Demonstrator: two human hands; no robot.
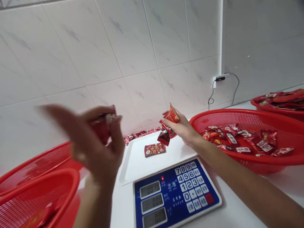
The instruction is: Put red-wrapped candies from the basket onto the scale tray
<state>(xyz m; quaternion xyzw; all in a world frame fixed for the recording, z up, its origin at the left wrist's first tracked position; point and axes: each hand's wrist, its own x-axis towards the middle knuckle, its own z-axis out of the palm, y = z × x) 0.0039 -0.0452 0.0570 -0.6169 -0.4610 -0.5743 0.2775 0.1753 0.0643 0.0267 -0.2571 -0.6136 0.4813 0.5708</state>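
My left hand (99, 142), smeared by motion, is raised to the left of the scale with its fingers closed around a dark red wrapped candy (102, 126). Over the far right part of the white weighing tray (133, 164), my right hand (181, 126) grips several red wrapped candies (169, 123), a dark brown-red one hanging lowest. One flat red packet (155, 149) with gold lettering lies alone on the tray. In front is the scale's blue panel (175, 193), with keys and three displays; the top one seems to read 0.018.
A red basket (237, 114) of wrapped candies stands at right, another full basket (285, 107) behind it. Red baskets (68, 177) overlap at left. More candies (142, 133) line the tiled wall behind the tray. A cable (210, 95) hangs from a power strip (222, 77).
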